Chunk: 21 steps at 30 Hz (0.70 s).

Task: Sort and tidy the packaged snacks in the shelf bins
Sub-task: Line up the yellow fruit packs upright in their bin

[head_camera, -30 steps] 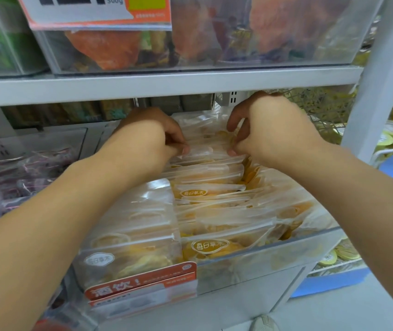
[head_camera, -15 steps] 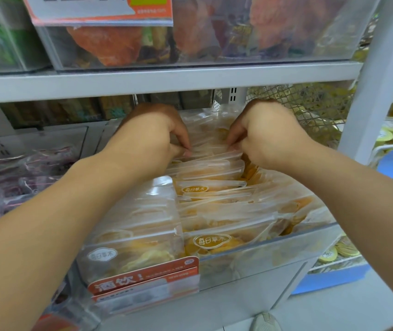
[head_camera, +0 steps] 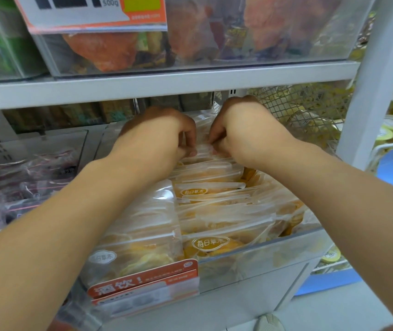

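Two hands work the back row of clear snack packets in a shelf bin.

The left hand and right hand each pinch the top edge of a rear packet deep under the upper shelf, fingers curled tight on the film. The packets stand upright and crowded in the bin. Pulled too hard, the slick film could slip free or tear; a jerk may topple neighbouring rows forward over the orange price label, or knock knuckles on the shelf.
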{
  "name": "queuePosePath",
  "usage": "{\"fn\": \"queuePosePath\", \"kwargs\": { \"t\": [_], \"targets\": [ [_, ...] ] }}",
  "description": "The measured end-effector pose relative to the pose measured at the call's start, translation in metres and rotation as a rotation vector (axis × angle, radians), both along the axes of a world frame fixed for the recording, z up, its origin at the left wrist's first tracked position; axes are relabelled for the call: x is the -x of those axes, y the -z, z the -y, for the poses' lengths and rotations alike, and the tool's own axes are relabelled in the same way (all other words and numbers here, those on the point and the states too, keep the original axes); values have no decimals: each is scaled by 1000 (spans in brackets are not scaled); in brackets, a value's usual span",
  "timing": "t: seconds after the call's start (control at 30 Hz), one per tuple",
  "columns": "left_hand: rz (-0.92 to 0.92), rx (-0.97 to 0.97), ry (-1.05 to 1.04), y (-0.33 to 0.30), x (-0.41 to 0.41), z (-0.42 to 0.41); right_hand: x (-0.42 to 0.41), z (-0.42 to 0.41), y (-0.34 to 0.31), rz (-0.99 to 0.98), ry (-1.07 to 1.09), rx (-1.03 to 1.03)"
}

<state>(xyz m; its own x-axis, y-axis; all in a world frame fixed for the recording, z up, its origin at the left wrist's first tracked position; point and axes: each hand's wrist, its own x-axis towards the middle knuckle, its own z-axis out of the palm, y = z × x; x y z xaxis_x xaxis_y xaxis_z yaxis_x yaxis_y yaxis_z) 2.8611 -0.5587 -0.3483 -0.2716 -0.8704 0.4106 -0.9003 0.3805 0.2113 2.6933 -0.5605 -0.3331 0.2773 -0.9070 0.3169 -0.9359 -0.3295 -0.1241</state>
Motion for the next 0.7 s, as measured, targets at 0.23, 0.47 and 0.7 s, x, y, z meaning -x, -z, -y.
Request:
{"fn": "queuePosePath", "kwargs": {
  "t": [0.23, 0.47, 0.7],
  "targets": [
    [-83, -64, 40, 0, 2, 2, 14, -3, -1, 381, -25, -223],
    [-23, -173, -44, -20, -21, -15, 50, -27, -11, 325, -103, -257],
    [38, -69, 30, -10, -15, -15, 27, -16, -3, 47, -90, -126]
  ]
}}
